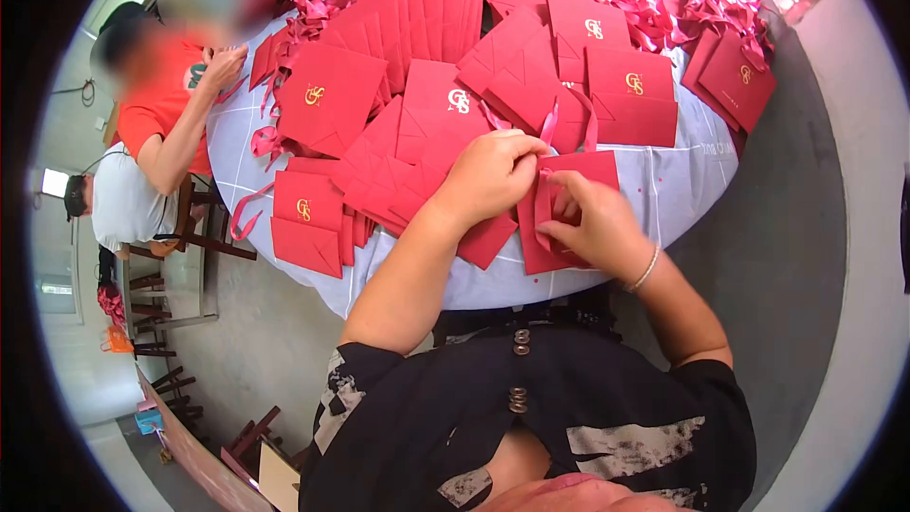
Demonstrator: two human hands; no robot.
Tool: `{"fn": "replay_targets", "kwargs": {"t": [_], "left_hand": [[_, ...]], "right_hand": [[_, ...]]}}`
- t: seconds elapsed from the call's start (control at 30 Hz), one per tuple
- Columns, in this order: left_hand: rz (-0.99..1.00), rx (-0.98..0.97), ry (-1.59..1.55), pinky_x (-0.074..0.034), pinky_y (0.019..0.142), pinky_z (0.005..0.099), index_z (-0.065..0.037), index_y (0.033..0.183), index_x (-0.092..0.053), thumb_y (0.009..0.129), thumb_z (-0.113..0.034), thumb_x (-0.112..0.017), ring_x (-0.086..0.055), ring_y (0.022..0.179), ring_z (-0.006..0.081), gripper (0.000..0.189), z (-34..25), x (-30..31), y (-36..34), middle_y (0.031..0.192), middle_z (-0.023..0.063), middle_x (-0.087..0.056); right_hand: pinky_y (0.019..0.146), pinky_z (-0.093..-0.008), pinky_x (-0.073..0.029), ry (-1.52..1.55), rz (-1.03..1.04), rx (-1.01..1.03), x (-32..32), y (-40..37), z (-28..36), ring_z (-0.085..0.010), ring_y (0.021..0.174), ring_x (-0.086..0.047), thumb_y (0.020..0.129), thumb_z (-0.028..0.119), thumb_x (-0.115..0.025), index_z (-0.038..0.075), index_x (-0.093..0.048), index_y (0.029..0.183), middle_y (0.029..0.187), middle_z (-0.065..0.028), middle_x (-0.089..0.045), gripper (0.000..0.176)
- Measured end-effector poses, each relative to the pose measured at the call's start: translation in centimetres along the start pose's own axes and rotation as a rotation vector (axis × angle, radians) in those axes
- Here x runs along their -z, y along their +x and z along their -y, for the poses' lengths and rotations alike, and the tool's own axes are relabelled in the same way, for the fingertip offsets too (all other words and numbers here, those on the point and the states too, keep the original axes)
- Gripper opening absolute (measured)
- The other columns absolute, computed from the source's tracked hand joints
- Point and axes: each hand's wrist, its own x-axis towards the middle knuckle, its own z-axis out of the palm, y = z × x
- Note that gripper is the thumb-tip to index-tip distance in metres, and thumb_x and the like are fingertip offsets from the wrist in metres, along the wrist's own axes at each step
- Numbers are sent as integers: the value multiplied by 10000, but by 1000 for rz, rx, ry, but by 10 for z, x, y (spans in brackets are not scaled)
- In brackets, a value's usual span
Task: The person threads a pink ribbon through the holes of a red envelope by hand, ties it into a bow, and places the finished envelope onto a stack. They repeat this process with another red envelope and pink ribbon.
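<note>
A flat red paper bag [588, 169] lies at the near edge of the table under my hands. My left hand [493, 175] is closed at the bag's top edge, its thumb and index finger pinching a pink ribbon. From the right, my right hand [597, 223] curls over the bag with thumb and index finger bent, its fingertips on the hanging part of the pink ribbon [543, 204]. Its fingers are slightly blurred, and the exact grip is partly hidden. More red bags with gold lettering, such as this paper bag [630, 85], lie just beyond my hands.
A round table with a pale cloth [654, 199] carries overlapping red bags and a fanned row of them [408, 28]. Piles of pink ribbon [654, 14] lie at the back. At the left, a person in an orange shirt [161, 123] handles ribbon. Stools [156, 313] stand behind.
</note>
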Motion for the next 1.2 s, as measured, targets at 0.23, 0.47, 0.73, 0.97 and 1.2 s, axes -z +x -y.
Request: {"fn": "replay_targets", "kwargs": {"t": [0.23,0.47,0.73,0.97,1.2], "left_hand": [[-32,20,357,-529,735,408,-64,883,-777,842,-253,-743,-643,799,316,196,-24,-5,12,830,119,-733],[-64,37,400,-542,755,437,-72,899,-767,862,-275,-714,-659,846,317,214,-21,-12,14,842,109,-738],[74,-135,490,-519,768,404,-62,981,-739,732,-209,-830,-612,837,307,303,-28,-13,24,831,90,-647],[165,-227,380,-520,752,402,-23,1008,-725,737,-210,-832,-622,834,312,346,-9,-34,35,848,135,-656],[280,129,-8,-469,630,298,6,902,-665,816,-126,-795,-557,679,144,204,-7,-20,28,748,68,-600]], "right_hand": [[760,-280,-535,224,-44,198,-9,-25,-15,-181,810,-682,921,-77,-603,15,-534,1357,915,-126,-687,451],[753,-429,-547,-48,-245,-1,-20,-11,8,-335,854,-677,823,218,-792,1,-573,1205,942,-165,-672,491],[750,-446,-537,113,-220,215,-31,-8,-12,-359,863,-649,799,0,-668,35,-612,1030,949,-157,-637,240],[773,-390,-548,343,-113,187,-15,-15,-22,-322,872,-683,807,-63,-595,7,-616,923,932,-145,-672,137],[725,-351,-559,104,28,-51,64,-17,-46,-292,799,-716,838,-42,-606,-17,-656,1070,938,-171,-729,239]]}}
